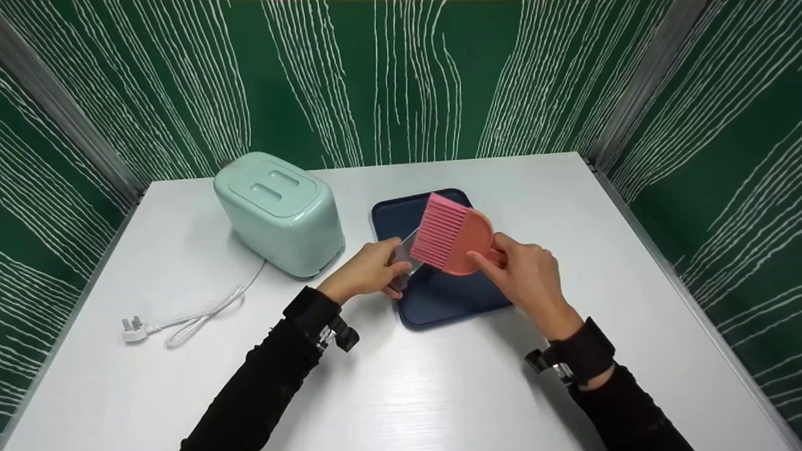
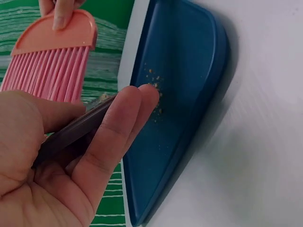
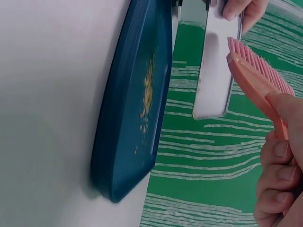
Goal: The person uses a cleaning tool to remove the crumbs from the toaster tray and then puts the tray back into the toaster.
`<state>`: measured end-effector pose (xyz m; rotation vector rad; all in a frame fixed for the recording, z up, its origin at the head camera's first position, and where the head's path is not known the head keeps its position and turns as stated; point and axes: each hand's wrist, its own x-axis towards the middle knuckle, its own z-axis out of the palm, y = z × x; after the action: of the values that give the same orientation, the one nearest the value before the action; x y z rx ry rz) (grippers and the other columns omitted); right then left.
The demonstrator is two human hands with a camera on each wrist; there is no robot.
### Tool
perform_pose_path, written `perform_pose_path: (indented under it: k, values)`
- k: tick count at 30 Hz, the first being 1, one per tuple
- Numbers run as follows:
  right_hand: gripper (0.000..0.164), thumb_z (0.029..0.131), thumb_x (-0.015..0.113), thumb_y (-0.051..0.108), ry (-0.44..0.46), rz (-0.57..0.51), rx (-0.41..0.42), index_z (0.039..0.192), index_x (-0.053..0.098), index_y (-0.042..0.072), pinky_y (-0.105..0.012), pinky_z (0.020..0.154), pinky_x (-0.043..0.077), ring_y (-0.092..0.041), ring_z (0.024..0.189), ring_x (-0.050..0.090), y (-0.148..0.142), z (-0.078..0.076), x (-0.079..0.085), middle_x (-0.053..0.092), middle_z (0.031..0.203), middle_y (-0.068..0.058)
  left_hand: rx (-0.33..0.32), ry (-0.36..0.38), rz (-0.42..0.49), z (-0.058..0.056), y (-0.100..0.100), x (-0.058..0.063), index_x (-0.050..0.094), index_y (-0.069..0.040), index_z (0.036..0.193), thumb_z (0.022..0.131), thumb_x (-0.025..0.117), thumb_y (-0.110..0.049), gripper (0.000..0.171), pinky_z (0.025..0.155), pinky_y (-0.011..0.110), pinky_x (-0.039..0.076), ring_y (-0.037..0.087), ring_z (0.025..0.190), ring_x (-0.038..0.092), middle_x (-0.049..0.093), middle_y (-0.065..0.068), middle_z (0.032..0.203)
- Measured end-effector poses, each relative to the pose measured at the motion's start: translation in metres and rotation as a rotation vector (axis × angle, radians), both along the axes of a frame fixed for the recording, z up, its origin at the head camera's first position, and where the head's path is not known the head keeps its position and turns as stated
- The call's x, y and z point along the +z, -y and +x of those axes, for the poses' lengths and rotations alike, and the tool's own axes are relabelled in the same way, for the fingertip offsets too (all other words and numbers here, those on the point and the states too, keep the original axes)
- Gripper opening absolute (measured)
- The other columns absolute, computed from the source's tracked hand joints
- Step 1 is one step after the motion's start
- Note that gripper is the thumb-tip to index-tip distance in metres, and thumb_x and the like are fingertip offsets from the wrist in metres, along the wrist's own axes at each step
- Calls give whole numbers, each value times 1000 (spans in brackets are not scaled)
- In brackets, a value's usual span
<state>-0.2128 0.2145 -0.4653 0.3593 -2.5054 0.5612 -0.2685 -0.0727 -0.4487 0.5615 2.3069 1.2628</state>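
Note:
My left hand (image 1: 374,266) pinches the dark end of a flat metal crumb tray (image 3: 213,71), which is tilted above a dark blue tray (image 1: 454,307). In my right hand (image 1: 531,275) I grip the short handle of an orange brush (image 1: 474,245) with pink bristles (image 1: 438,232). The bristles are close to the crumb tray; whether they touch it I cannot tell. Yellowish crumbs (image 3: 148,90) lie scattered on the blue tray's floor, seen in both wrist views. The head view hides part of the crumb tray behind the bristles.
A mint-green toaster (image 1: 282,219) stands on the white table to the left of the blue tray. Its white cord (image 1: 207,316) and plug (image 1: 133,332) lie in front of it. Green panels (image 1: 407,81) with white lines surround the table's back and sides.

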Motion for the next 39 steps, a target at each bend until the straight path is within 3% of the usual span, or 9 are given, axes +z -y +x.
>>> perform_pose_path:
  k: [4,9,20,29,39]
  values:
    - [40,93,83,44,8,9,36,84,62,11,-28,52,30,-14,49,46,11,-2,1,53,57,1,-2,21,36,0,0,-1,57,-4,118,103,70,-8,20,70,32,67,22,80,79,72,19,104]
    - [44,94,81,46,10,55,49,82,56,12,-28,51,24,-11,48,38,16,-2,-1,46,56,4,6,35,74,-1,-2,-2,56,-5,137,100,72,-3,40,70,34,68,20,81,76,73,20,111]
    - [42,93,83,44,-84,148,22,84,59,11,-28,48,24,-17,46,45,8,-5,-10,51,54,1,20,3,47,-1,-1,-2,58,-4,127,92,80,3,42,69,34,68,23,79,79,71,20,111]
    - [41,94,82,45,-103,187,-46,85,62,9,-38,42,40,-27,46,57,-1,-9,-16,61,57,-7,2,-10,20,-1,2,-2,57,0,127,92,79,4,41,67,32,67,24,77,80,70,24,114]
    - [45,96,79,45,-126,232,-105,85,58,7,-38,42,38,-31,45,57,-10,-14,-20,59,56,-11,0,-14,-16,2,2,4,57,0,129,93,78,4,41,73,41,68,24,77,79,69,26,116]
